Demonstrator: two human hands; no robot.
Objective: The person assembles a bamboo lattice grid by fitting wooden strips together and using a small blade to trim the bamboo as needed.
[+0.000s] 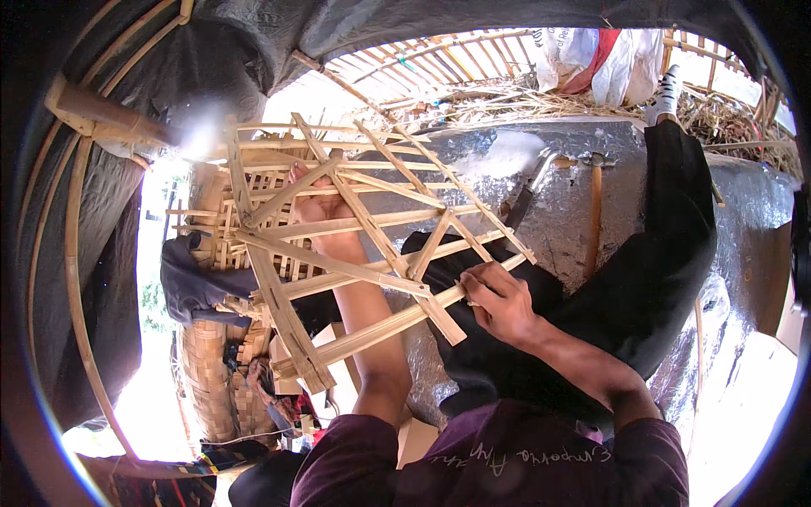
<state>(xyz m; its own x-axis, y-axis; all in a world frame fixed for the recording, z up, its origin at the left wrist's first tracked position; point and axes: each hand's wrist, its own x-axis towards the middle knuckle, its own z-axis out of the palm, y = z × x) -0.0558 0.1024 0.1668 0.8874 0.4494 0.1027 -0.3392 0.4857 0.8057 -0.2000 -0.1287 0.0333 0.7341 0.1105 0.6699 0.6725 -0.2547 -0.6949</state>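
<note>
A slanting lattice frame of split bamboo strips fills the middle of the view, its long slats crossed by several flat strips and short diagonal braces. My left hand reaches up under the lattice and grips it from behind near the far left; slats cover part of its fingers. At the frame's near right side, my right hand is closed with thumb and fingers pinched on one long slat. Whether a small piece lies inside that pinch is hidden.
On the silvery sheet lie a wooden-handled hammer and a dark-handled curved blade. Woven bamboo basketwork and a dark cloth are at left. My leg stretches out right. Straw lies along the bamboo fence.
</note>
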